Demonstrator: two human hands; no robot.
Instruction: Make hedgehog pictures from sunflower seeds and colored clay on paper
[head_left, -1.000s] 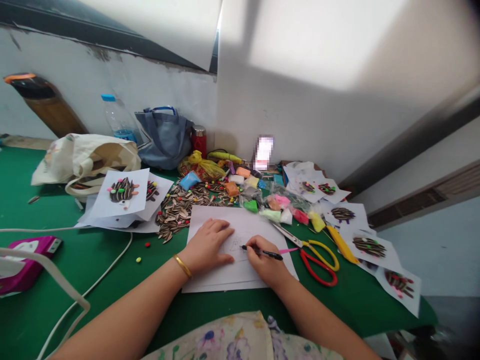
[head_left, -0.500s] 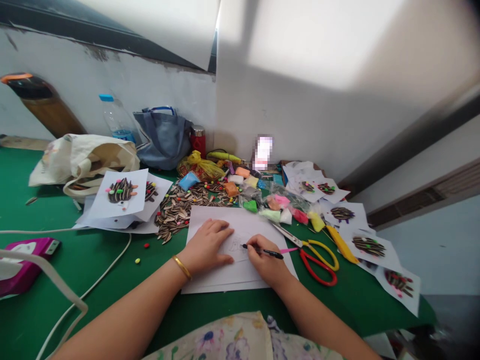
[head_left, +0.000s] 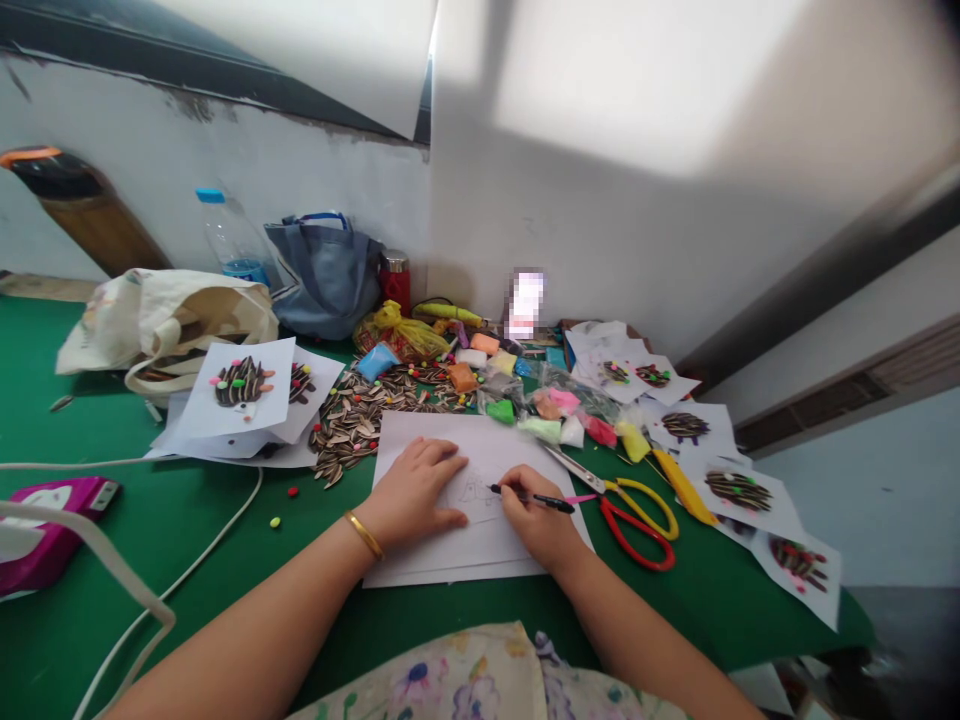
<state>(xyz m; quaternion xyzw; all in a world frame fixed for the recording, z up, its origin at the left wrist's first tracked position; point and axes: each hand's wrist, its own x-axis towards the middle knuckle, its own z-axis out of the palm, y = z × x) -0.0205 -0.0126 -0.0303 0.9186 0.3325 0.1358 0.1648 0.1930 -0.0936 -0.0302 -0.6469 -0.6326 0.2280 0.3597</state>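
Note:
Sheets of white paper [head_left: 405, 560] lie stacked in front of me. My left hand [head_left: 420, 490] rests flat on the left part of the top sheet, fingers spread. In my right hand [head_left: 536, 515] a black pen [head_left: 551, 501] is pinched, its tip on or just above the paper. A small line drawing [head_left: 474, 489] shows between the hands, partly covered by the right one. Right of the paper lie scissors [head_left: 600, 485] with one yellow and one red handle, beside a yellow utility knife [head_left: 684, 488].
Sunflower seeds [head_left: 349, 430] are heaped behind the paper, near bagged coloured clay [head_left: 544, 430]. Seed-decorated cards lie left [head_left: 247, 420] and right [head_left: 742, 492]. Cloth bags [head_left: 322, 275] and a water bottle [head_left: 232, 240] stand behind. A white cable [head_left: 202, 570] crosses the table at left.
My right hand and the pen have shifted slightly to the right, and more of the drawn lines show on the paper. My left hand has stayed in place.

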